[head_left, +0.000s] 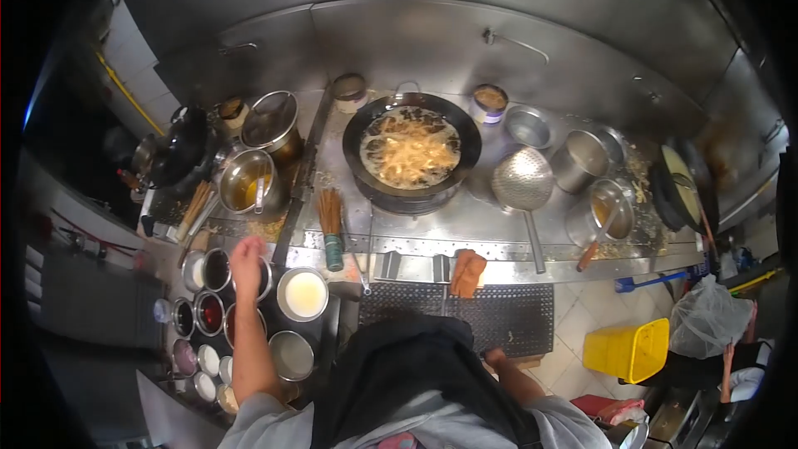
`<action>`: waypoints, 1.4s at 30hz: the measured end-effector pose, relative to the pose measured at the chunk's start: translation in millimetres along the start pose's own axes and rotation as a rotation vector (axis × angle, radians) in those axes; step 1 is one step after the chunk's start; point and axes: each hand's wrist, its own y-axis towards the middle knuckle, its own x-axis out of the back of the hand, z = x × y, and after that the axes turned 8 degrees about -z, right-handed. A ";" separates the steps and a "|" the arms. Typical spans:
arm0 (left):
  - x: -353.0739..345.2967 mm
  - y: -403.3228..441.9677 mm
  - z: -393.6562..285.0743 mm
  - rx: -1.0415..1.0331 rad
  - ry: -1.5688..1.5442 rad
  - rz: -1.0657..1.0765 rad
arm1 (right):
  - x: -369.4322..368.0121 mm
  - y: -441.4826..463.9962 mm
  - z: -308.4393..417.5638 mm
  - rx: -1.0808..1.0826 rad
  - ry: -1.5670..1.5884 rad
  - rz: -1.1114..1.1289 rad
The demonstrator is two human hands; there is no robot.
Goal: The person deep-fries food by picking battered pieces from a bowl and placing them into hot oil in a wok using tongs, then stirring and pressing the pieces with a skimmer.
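Observation:
My left hand [247, 259] is over the seasoning bowls at the left, its fingers blurred, so I cannot tell whether it grips anything. Around it stand a bowl of dark sauce [217, 269], a bowl of red sauce [209, 313] and a bowl of pale liquid [302, 294]. Low at my right side, my right hand [496, 357] shows only in part beside the black apron [399, 374]; its fingers are not clear. On the stove, pale golden pieces [413, 150] bubble in oil inside a black wok [354, 150].
A perforated skimmer [523, 179] and several metal pots [580, 160] occupy the counter's right side. Near its front edge lie a bamboo brush [331, 224] and an orange cloth [468, 273]. A yellow bin [625, 351] stands right. Another person's arm [727, 370] shows at far right.

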 end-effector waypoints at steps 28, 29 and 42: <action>-71.4 84.6 -10.1 0.316 -0.202 0.238 | -96.8 -36.1 -34.4 -0.202 0.201 -0.031; -73.0 66.6 -18.3 0.308 -0.227 0.233 | -116.1 -23.1 -48.9 -0.209 0.167 -0.045; -173.4 33.0 27.9 -0.259 0.304 0.176 | 30.8 -76.4 -34.3 -0.129 0.304 -0.143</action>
